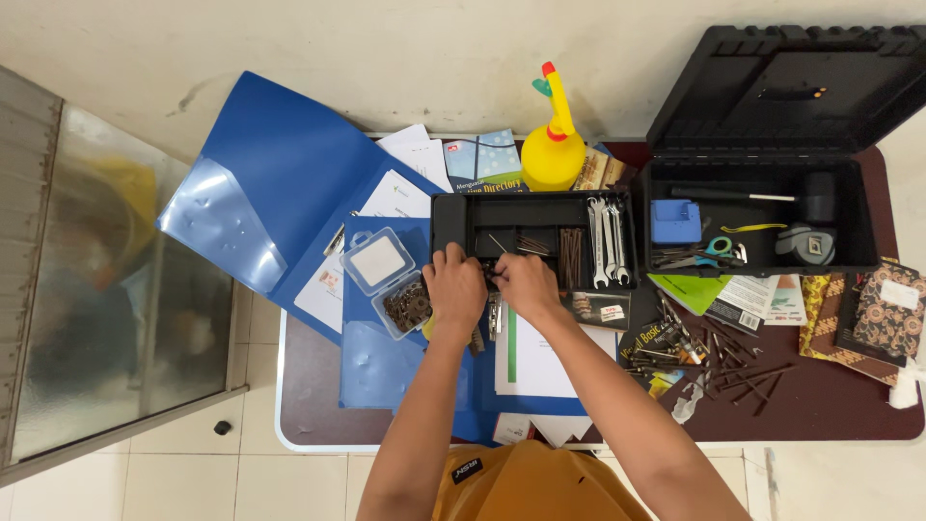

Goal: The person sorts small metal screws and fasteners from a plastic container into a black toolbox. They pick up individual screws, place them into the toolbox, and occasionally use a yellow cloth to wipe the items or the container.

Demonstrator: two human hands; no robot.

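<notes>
- Both hands meet at the front edge of the black tray point(453, 214). The left hand point(454, 286) is curled, knuckles up; whether it holds anything cannot be told. The right hand point(524, 281) has its fingers pinched together near a small dark part, apparently at the tray's front rim; the part is too small to identify, and a firm hold on it cannot be confirmed.
- The tray sits on an open blue folder point(280, 183) and loose papers point(540, 362), not on the bare table point(830, 410). Risk: pressure on the near rim could slide or tip it on that slick layer, mixing the nails point(571, 257) with the spanners point(606, 241).
- The clear box point(391, 280) of small dark hardware lies open just beside the left wrist. Risk: an outward sweep of the forearm could knock it and scatter its contents.
- Loose nails and bits point(719, 362) are strewn at the right of the table, near the right elbow. Risk: a dropped small part would be hard to tell from these, and the points could prick a resting arm.
- The yellow spray bottle point(553, 145) stands upright just behind the tray. Risk: pushing the tray back could topple it onto the booklets.
- The toolbox point(748, 217) stands open, well clear of both hands; no hazard noted there.
</notes>
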